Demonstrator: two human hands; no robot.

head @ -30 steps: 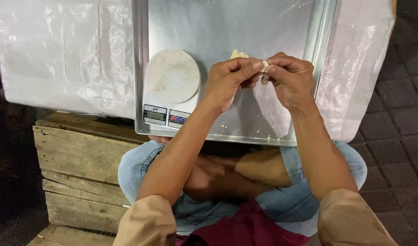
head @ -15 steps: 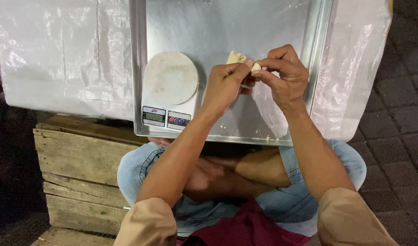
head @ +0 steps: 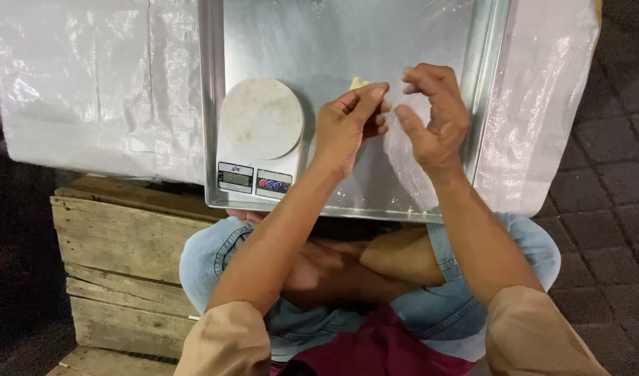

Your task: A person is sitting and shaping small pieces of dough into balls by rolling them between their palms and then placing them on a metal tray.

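A small pale yellow piece of dough (head: pixel 358 83) shows just above the fingertips of my left hand (head: pixel 347 129), which pinches it over the metal tray (head: pixel 403 35). My right hand (head: pixel 434 115) hovers a short way to the right of the dough, fingers curled and apart, with nothing in it. Both hands are over the middle of the tray, to the right of a small kitchen scale (head: pixel 260 139) with a round white platform.
The tray rests on a surface covered with white plastic sheet (head: pixel 96 83). Small crumbs lie near the tray's front rim (head: pixel 410 209). A wooden crate (head: pixel 117 264) stands at the left beside my crossed legs in denim shorts. Dark paving stones lie at the right.
My hands were pressed together on the dough. The right hand has come off it and moved slightly right with fingers apart; the dough stays at my left fingertips.
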